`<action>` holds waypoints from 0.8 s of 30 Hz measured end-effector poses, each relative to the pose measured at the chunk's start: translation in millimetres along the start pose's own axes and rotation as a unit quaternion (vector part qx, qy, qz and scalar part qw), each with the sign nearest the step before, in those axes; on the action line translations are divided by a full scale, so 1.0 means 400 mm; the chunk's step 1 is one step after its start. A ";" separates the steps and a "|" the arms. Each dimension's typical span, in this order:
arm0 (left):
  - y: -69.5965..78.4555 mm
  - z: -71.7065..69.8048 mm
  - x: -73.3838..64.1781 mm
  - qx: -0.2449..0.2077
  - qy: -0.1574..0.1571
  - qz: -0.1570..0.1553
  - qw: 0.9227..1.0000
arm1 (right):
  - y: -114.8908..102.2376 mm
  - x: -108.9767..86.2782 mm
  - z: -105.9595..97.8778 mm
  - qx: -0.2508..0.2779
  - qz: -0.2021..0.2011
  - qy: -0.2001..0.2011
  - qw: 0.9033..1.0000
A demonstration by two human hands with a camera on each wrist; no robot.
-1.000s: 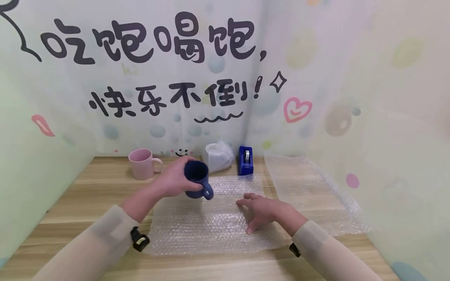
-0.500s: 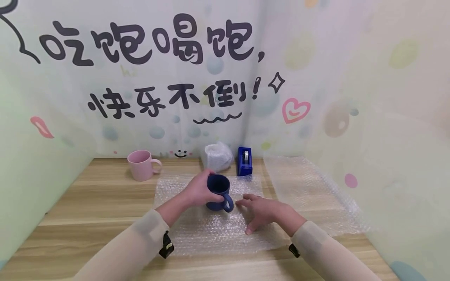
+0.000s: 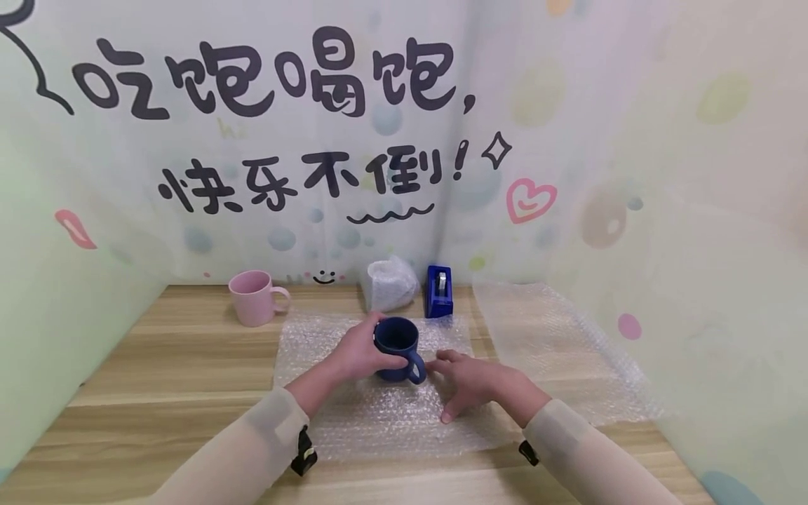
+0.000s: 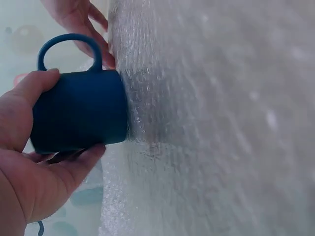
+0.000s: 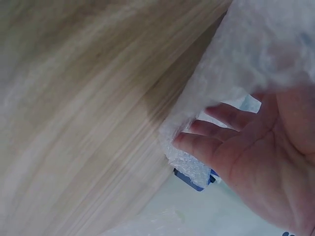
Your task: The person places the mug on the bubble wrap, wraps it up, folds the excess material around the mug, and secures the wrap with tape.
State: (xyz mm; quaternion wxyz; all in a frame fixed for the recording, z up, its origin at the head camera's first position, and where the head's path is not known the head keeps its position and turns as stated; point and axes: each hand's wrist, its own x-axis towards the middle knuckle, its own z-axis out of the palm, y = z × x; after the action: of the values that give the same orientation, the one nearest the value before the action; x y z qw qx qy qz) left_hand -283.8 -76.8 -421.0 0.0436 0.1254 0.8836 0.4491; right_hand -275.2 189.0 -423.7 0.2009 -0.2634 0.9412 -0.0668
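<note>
In the head view: blue mug (image 3: 398, 344) upright on the sheet of bubble wrap (image 3: 372, 421), near the middle of this sheet, with the handle toward the right hand (image 3: 468, 379). Around the mug, fingers of the left hand (image 3: 362, 353) in a grasp, thumb just beside the handle. Near the mug, on the same sheet, right hand with fingers spread and relaxed. Behind, on the wooden surface (image 3: 158, 393), from left to right: pink mug (image 3: 252, 300), white wrapped bundle (image 3: 393, 284), blue tape dispenser (image 3: 440, 294) and second sheet (image 3: 562, 351).

In the left wrist view: blue mug between thumb and fingers, base against the bubble wrap.

In the right wrist view: fingers extended, tips at the edge of the bubble wrap.
</note>
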 end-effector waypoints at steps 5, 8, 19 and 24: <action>-0.001 0.000 -0.003 0.008 0.002 -0.002 1.000 | 0.000 0.001 -0.004 0.000 -0.008 0.003 1.000; -0.007 0.002 -0.002 0.007 0.004 0.003 1.000 | 0.012 -0.001 -0.015 0.006 -0.025 -0.007 1.000; -0.013 0.008 -0.001 0.005 0.008 0.011 1.000 | 0.069 0.053 -0.098 0.122 0.113 0.201 0.965; -0.013 0.011 -0.002 0.000 0.007 0.012 1.000 | 0.086 0.081 -0.096 0.171 0.155 0.196 0.953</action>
State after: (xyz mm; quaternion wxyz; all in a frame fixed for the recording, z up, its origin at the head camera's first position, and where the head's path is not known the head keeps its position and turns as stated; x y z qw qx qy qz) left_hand -283.1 -76.5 -427.7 0.0320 0.1329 0.8825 0.4501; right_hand -332.3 202.0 -407.9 0.0620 -0.0578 0.9658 -0.2449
